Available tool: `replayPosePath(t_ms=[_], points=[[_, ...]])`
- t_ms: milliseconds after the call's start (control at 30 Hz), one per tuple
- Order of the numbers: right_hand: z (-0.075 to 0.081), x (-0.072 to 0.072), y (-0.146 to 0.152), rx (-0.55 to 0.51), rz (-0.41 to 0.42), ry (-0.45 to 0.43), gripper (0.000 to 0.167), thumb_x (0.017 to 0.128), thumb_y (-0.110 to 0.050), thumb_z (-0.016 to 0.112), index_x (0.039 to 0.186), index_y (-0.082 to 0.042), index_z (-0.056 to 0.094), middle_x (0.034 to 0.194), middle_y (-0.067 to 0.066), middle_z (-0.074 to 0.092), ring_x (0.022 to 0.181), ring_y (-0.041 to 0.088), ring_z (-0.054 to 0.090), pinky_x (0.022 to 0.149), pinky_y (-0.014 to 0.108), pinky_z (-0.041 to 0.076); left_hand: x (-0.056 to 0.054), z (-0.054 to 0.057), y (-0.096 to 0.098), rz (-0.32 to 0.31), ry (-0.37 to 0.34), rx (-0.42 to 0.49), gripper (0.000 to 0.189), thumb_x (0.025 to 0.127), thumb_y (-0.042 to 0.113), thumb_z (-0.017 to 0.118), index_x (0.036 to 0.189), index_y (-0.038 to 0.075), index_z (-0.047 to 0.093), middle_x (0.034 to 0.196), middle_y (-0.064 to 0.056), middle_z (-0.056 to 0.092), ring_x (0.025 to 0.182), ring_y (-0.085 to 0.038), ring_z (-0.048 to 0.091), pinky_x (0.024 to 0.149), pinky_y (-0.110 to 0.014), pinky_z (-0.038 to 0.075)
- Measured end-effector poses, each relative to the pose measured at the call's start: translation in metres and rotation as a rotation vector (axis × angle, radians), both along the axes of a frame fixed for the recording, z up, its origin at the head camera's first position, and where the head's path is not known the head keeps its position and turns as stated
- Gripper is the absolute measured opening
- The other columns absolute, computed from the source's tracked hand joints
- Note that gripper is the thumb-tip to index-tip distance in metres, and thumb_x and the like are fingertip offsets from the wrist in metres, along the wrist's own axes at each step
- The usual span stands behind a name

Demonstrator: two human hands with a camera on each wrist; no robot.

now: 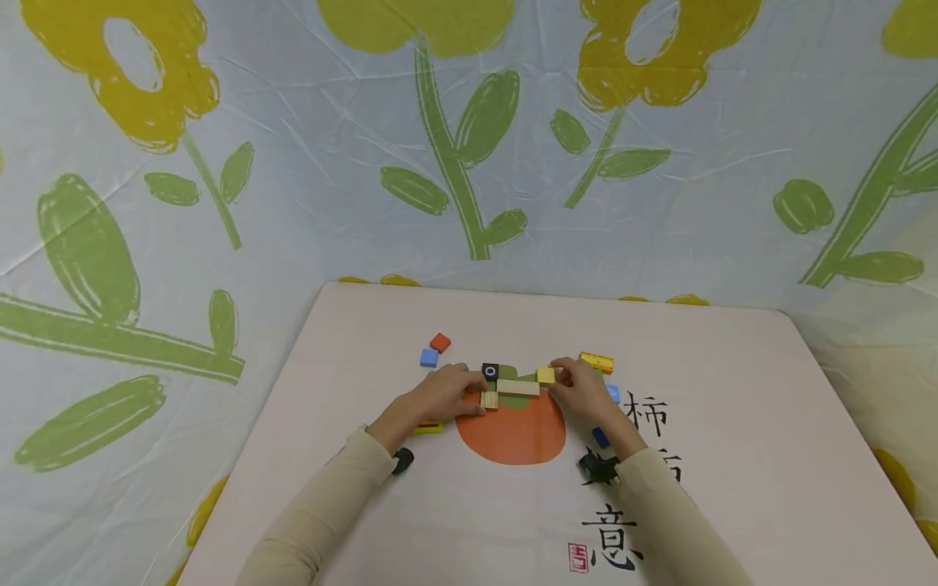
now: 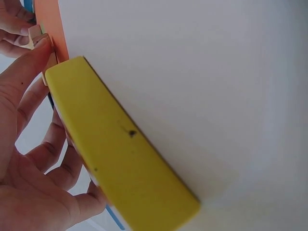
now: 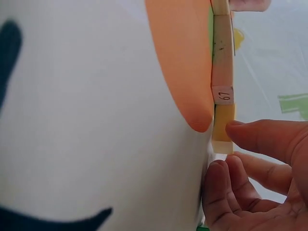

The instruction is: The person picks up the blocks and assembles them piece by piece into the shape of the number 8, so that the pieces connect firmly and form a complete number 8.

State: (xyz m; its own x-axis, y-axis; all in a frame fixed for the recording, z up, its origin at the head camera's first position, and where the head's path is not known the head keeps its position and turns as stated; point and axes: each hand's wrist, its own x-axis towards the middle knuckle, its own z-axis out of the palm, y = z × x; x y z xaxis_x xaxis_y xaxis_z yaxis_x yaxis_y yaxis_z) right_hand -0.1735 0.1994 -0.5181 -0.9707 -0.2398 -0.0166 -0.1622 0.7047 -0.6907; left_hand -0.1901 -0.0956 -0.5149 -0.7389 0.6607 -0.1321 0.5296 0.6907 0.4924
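A short row of toy blocks lies over the printed orange fruit (image 1: 510,435) on the table. My left hand (image 1: 449,389) pinches a small plain wooden block (image 1: 489,400) at the row's left end. Just behind that sits a black block with a white ring (image 1: 490,372), close to the left fingers. In the middle lies a long plain wooden block (image 1: 518,388); the right wrist view shows its end label (image 3: 223,95), marked 67. At the right end, my right hand (image 1: 582,389) holds a small yellow block (image 3: 224,122) between thumb and fingers, against the long block.
Under the left wrist lies a long yellow block (image 2: 120,149). A red block (image 1: 440,343) and a blue block (image 1: 429,357) are at the back left. Behind the right hand are a printed yellow block (image 1: 597,362) and a light blue block (image 1: 613,394); a dark blue block (image 1: 601,438) lies nearer.
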Motion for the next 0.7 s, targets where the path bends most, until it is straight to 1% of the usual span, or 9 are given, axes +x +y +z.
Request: replayPosePath(t_ms=[200,300,467,700], points=[[0.006,0.004,0.002,-0.014,-0.011,0.016,0.041,0.091,-0.005,0.071,0.128,0.009,0.059,0.101,0.018,0.063,0.095,0.036,0.063,0.078,0.046,0.054,-0.001,-0.001,0.000,0.003,0.003,-0.008,0.035,0.090,0.041,0.074,0.120,0.024,0.068,0.105,0.004,0.057,0.093,-0.014,0.049,0.077,-0.030,0.044],[0.010,0.006,0.004,-0.015,-0.013,0.030,0.039,0.092,-0.006,0.071,0.127,0.008,0.060,0.101,0.019,0.063,0.094,0.037,0.064,0.077,0.046,0.055,-0.001,-0.002,0.000,0.007,0.001,-0.012,0.036,0.091,0.042,0.074,0.121,0.024,0.068,0.105,0.004,0.057,0.093,-0.013,0.049,0.077,-0.029,0.044],[0.013,0.009,0.006,-0.019,-0.014,0.045,0.037,0.092,-0.007,0.070,0.125,0.008,0.061,0.101,0.019,0.064,0.093,0.037,0.064,0.074,0.046,0.055,-0.001,-0.004,0.000,0.009,0.004,-0.019,0.036,0.091,0.043,0.074,0.121,0.024,0.068,0.106,0.004,0.057,0.093,-0.013,0.050,0.078,-0.029,0.045],[0.015,0.011,0.007,-0.043,-0.011,0.066,0.036,0.093,-0.006,0.070,0.125,0.007,0.063,0.100,0.018,0.063,0.091,0.036,0.064,0.075,0.047,0.054,-0.003,-0.007,0.001,0.007,0.011,-0.019,0.037,0.091,0.043,0.074,0.121,0.024,0.068,0.104,0.005,0.057,0.092,-0.012,0.050,0.077,-0.028,0.045]])
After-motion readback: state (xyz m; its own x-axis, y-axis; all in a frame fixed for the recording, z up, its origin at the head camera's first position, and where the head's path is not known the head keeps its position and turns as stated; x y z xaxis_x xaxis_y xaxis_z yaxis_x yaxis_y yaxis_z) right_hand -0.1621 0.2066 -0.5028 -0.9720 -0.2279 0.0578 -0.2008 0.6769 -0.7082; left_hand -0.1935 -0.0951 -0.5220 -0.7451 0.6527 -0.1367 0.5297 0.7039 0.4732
